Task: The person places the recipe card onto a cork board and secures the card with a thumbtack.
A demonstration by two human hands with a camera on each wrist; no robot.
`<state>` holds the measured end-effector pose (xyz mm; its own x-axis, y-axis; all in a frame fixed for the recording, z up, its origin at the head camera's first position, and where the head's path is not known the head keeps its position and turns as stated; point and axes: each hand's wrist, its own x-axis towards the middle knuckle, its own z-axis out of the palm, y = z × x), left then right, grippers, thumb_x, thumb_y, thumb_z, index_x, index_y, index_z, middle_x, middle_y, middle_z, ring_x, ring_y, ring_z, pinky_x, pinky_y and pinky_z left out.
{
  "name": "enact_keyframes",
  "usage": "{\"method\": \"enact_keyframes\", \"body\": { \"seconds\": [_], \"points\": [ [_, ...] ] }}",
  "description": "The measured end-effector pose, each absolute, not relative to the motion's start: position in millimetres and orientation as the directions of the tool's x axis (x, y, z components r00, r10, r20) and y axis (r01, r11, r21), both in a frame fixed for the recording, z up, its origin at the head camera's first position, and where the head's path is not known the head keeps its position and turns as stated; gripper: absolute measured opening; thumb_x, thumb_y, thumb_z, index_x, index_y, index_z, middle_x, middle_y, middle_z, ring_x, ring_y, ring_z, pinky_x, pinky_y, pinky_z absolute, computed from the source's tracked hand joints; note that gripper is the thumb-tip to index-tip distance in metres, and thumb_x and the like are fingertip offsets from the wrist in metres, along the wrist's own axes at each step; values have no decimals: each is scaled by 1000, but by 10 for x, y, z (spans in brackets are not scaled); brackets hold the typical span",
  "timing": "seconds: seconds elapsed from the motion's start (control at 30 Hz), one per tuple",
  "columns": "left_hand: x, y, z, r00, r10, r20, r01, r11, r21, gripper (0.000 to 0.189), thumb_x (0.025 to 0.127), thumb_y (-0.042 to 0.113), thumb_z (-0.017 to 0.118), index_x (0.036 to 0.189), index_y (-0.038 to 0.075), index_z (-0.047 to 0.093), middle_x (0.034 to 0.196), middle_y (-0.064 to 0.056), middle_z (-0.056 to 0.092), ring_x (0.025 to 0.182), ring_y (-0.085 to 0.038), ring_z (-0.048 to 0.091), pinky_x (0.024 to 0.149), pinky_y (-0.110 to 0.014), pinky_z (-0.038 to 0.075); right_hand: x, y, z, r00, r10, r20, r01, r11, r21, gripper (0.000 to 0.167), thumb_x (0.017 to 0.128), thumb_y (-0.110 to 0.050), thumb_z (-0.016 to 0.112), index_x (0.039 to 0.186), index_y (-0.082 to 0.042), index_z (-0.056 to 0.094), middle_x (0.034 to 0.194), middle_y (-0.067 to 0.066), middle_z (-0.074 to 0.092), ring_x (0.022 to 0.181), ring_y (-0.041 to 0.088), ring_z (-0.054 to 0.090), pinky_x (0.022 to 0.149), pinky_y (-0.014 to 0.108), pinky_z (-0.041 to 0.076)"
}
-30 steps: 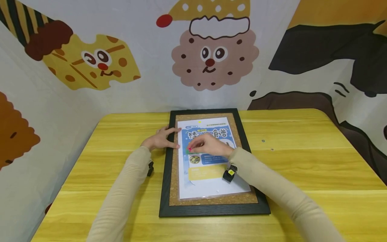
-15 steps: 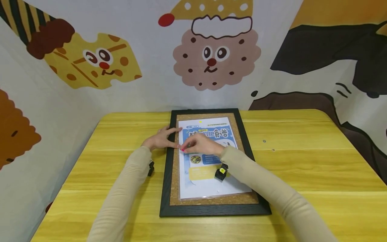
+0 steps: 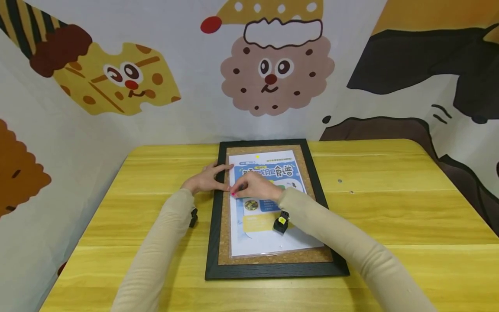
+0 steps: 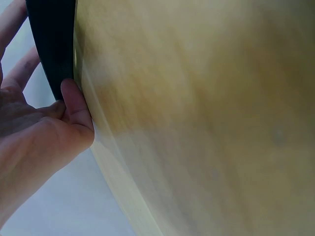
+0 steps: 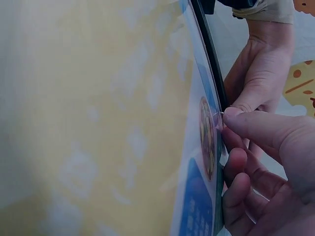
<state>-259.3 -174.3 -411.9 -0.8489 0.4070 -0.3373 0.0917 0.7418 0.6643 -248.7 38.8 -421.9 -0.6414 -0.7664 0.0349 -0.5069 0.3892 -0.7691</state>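
A cork board (image 3: 225, 242) in a black frame lies flat, bearing a laminated printed sheet (image 3: 269, 245). My left hand (image 3: 207, 179) spreads over the board's left side, thumb and forefinger reaching onto the sheet's left edge. In the left wrist view, its other fingers rest at the frame's (image 4: 55, 39) outer side. My right hand (image 3: 258, 185) pinches a pink push pin (image 3: 233, 194) at the sheet's left margin, right beside the left thumb. The right wrist view shows the right hand's (image 5: 275, 162) thumb and fingertips close over the sheet; the pin's point is hidden.
The wooden table (image 3: 390, 216) extends on both sides of the board. Two small pieces, a bluish one (image 3: 339, 181) and a pale one (image 3: 351, 192), lie to the right. A yellow spot (image 3: 257, 156) shows at the sheet's top. A cartoon-printed cloth (image 3: 187, 121) hangs behind.
My right hand has moved left with the pink push pin, from over the sheet's picture area to its left margin. The left hand keeps its place.
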Motion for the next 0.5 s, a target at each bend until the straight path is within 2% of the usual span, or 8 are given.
{"method": "enact_keyframes", "body": {
  "seconds": [0.5],
  "points": [
    [-2620, -1752, -4133, -846, 408, -343, 94, 748, 657, 82, 87, 36, 74, 154, 20, 29, 157, -26, -4, 141, -46, -4, 105, -68, 13, -2476, 350, -4209, -670, -742, 15, -509, 445, -737, 13, 87, -8, 73, 99, -10, 77, 92, -5, 71, 84, 6, 64, 79, 23, 50]
  ]
}}
